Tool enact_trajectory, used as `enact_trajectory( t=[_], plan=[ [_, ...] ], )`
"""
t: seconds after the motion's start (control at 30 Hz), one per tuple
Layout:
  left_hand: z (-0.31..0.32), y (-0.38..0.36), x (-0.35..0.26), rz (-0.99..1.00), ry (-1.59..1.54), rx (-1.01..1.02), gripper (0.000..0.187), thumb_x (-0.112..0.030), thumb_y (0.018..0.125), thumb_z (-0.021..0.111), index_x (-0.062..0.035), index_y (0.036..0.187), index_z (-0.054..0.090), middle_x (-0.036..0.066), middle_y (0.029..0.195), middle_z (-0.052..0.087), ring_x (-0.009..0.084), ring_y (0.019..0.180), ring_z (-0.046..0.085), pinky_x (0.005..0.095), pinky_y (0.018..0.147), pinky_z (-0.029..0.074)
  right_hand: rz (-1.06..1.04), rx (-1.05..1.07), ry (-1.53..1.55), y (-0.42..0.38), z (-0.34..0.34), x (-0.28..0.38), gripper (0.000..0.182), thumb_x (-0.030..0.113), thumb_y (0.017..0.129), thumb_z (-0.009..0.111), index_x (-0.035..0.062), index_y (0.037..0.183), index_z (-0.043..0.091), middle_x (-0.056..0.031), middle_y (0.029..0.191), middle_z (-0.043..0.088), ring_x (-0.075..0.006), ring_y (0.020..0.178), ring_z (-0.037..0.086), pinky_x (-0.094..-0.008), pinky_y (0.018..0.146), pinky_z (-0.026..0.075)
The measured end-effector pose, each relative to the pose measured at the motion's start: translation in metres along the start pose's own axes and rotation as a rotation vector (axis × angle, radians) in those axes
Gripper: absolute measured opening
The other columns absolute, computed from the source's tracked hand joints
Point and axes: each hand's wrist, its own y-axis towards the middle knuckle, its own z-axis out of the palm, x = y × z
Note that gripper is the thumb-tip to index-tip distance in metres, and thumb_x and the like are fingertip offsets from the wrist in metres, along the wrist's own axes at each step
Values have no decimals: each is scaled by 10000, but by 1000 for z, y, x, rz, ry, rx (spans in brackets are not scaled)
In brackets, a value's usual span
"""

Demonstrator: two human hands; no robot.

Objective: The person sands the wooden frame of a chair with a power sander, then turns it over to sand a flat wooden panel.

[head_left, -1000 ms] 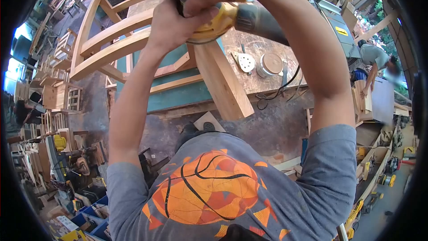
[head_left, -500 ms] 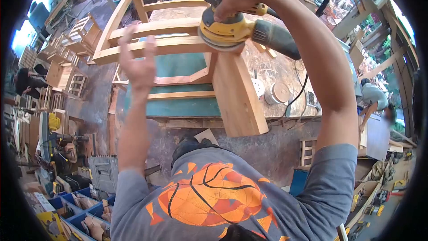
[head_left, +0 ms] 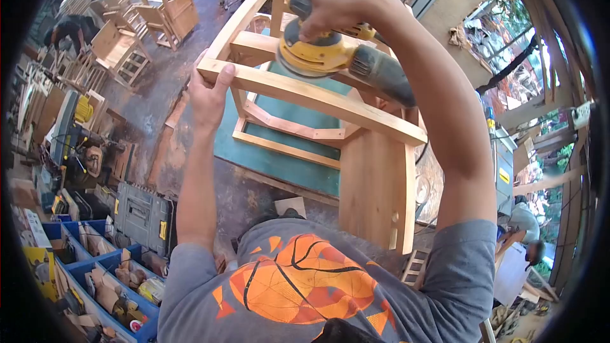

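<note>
A yellow and black orbital sander (head_left: 314, 56) is in my right hand (head_left: 340, 3), fingers wrapped over its top. Its pad overlaps the rails of a light wooden chair frame (head_left: 324, 101), and a dark dust canister points to the right. My left hand (head_left: 208, 95) grips the frame's near left corner, with the thumb on top of the rail. A broad wooden panel (head_left: 372, 184) of the frame slants down toward me on the right. Below the rails, a green work surface (head_left: 238, 146) shows through.
Blue bins (head_left: 105, 260) with wood scraps and small items stand at lower left, beside a grey tool case (head_left: 141, 216). Wooden chairs (head_left: 168, 13) stand at upper left. One person (head_left: 73, 28) bends over at far left, another (head_left: 524, 225) at far right.
My left hand has gone from hovering beside the rails to gripping the frame's corner. The frame has turned, its near rail now slanting down to the right. The sander stays in my right hand.
</note>
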Motion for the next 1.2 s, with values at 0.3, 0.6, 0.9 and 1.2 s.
enact_trajectory(
  t=[0.3,0.6,0.9,1.2],
  plan=[
    [2,-5,-15,-106,-96,-36,683,-224,958,779,75,1453,415,163,1292,619,205,1176,624,329,1022,508,12,62,-138,66,2,25,925,274,638,865,83,1483,541,-217,1268,702,-352,1092,725,-431,964,588],
    [6,-4,-5,-51,-181,-61,732,-179,933,804,94,1476,395,172,1303,616,193,1170,631,333,1011,536,-2,15,-181,61,-1,19,924,272,618,863,48,1460,558,-249,1304,679,-353,1176,690,-405,1023,556],
    [3,-3,-9,-57,-193,-52,790,-179,916,823,100,1500,370,195,1324,616,224,1178,648,347,1008,549,12,141,-186,63,-8,34,937,257,621,854,63,1483,545,-245,1308,676,-351,1176,689,-415,1033,550],
    [0,-3,-13,-60,-150,-23,785,-189,912,830,88,1496,384,198,1330,616,230,1183,653,352,1012,547,44,271,-51,88,-42,75,804,298,715,767,-55,1393,519,-289,1294,648,-377,1216,632,-407,1040,508]
  ],
)
